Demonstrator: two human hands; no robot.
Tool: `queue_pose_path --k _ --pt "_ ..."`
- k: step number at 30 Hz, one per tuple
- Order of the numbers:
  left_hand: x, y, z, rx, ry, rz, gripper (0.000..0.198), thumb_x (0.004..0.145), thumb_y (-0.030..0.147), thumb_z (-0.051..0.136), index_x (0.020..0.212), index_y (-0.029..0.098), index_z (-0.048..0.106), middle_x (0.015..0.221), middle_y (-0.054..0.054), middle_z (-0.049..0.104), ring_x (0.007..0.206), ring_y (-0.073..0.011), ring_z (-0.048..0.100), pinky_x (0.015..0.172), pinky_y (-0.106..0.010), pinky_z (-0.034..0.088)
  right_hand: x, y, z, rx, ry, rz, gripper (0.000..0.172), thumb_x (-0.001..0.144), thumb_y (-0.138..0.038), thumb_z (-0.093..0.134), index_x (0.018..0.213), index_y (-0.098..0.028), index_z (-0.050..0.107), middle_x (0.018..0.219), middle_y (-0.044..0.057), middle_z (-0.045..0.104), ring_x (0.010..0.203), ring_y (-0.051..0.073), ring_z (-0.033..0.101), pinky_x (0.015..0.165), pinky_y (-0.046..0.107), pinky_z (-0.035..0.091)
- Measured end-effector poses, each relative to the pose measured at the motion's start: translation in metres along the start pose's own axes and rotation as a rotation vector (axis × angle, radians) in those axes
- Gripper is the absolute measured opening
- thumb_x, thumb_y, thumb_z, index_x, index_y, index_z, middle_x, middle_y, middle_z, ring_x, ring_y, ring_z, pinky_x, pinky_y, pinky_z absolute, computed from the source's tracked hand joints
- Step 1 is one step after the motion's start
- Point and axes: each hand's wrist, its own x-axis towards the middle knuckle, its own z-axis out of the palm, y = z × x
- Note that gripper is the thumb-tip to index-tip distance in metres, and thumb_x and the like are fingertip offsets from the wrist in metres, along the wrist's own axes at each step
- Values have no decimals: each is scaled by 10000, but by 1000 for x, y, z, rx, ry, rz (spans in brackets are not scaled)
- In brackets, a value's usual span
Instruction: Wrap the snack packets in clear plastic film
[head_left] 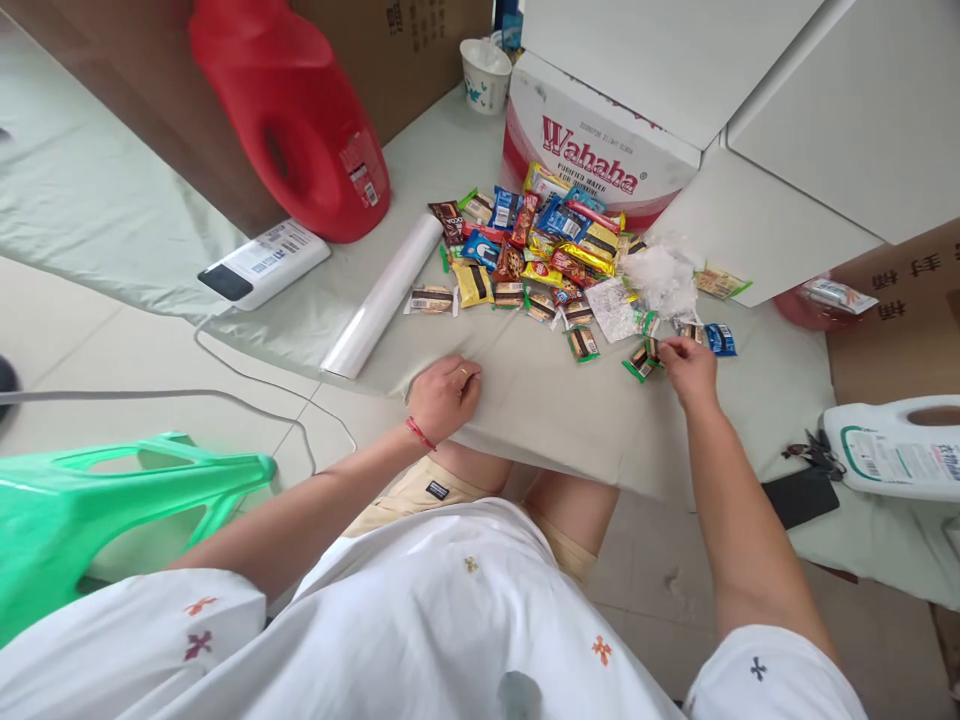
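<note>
R hand (688, 368), mid-right of frame, pinches green-edged snack packet (642, 362) at lower-right fringe of snack pile (540, 250). L hand (444, 397) loosely curled, empty, rests on table (570, 425) edge, centre. Risks: fingertip-only pinch cd slip; wrist cd scatter neighbours; film roll (382, 297) near edge cd roll off

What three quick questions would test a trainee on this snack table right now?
1. True or false: the left hand holds a snack packet.
2. What touches the green-edged packets? A the left hand, B the right hand, C neither.
3. Fill in: the printed box behind the snack pile reads ____.
Key: 1 false, it rests curled on the table edge; 2 B; 3 Wahaha.
</note>
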Motion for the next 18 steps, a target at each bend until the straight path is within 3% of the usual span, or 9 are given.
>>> queue_pose_path --k 1,4,8,11,12,15,18 --pt "0 1 1 16 0 5 273 963 279 464 937 212 727 868 -87 713 868 -238 673 784 -359 523 8 -11 13 -35 23 -51 288 838 -382 647 915 -123 745 762 75 713 620 164 560 689 345 490" --pt "-2 1 1 -8 7 15 267 955 269 470 924 205 727 860 -90 708 857 -234 663 781 -359 514 34 -46 45 -71 56 -20 305 810 -371 678 986 -129 734 872 84 729 736 186 581 812 361 482" --pt "-5 3 -7 -231 71 -73 236 941 304 508 924 202 720 852 -69 686 787 -191 630 744 -327 505 35 -78 59 -58 67 -13 199 806 -314 670 910 -145 693 808 51 687 738 192 577 782 336 470" --pt "-6 24 -15 -562 44 -228 257 925 419 592 899 186 698 819 -45 651 698 -142 582 652 -275 468 -12 -91 48 -17 192 -175 169 871 -333 643 927 -176 671 850 34 681 703 172 565 738 315 462" --pt "-5 35 -16 -712 -32 -287 303 911 476 624 871 182 681 784 -32 636 670 -129 570 615 -257 448 -35 -95 44 -32 228 -237 166 893 -349 646 915 -185 662 847 31 674 690 167 556 729 313 459" --pt "6 71 -12 -1207 -440 -493 496 854 665 666 863 169 638 768 -24 640 621 -109 590 514 -218 381 -113 -105 37 -115 303 -403 163 961 -338 626 865 -207 638 791 34 649 743 187 592 747 316 468" --pt "18 95 1 -1470 -574 -632 612 733 740 755 866 155 636 860 -47 675 681 -109 640 510 -194 376 -177 -112 42 -143 295 -524 90 996 -238 586 933 -217 648 870 59 691 838 188 653 783 304 495"
